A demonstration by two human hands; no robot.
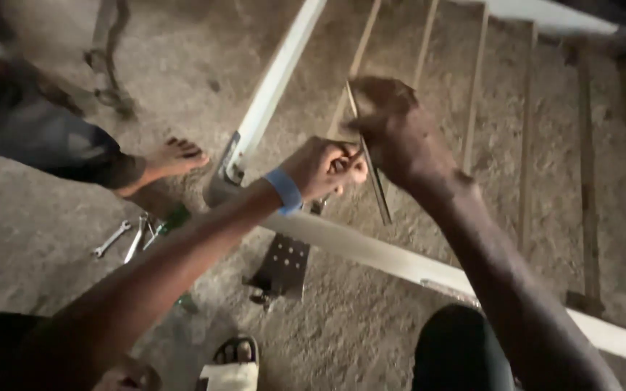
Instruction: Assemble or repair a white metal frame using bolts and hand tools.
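Observation:
My right hand (394, 129) is closed around a thin flat metal strip (377, 190) that runs from above the knuckles down toward the white metal frame rail (371, 250). My left hand (322, 169), with a blue band at the wrist, is closed on a small dark tool at the strip, right beside my right hand. What the tool is cannot be made out. Both hands are above the corner of the white frame (269, 87), which lies on the concrete floor.
A perforated dark metal bracket (284, 264) hangs under the rail. Spanners (112, 239) and other tools lie on the floor at left, near another person's bare foot (175, 158). Thin wooden slats (476, 87) cross the frame. My sandalled foot (233, 362) is at the bottom.

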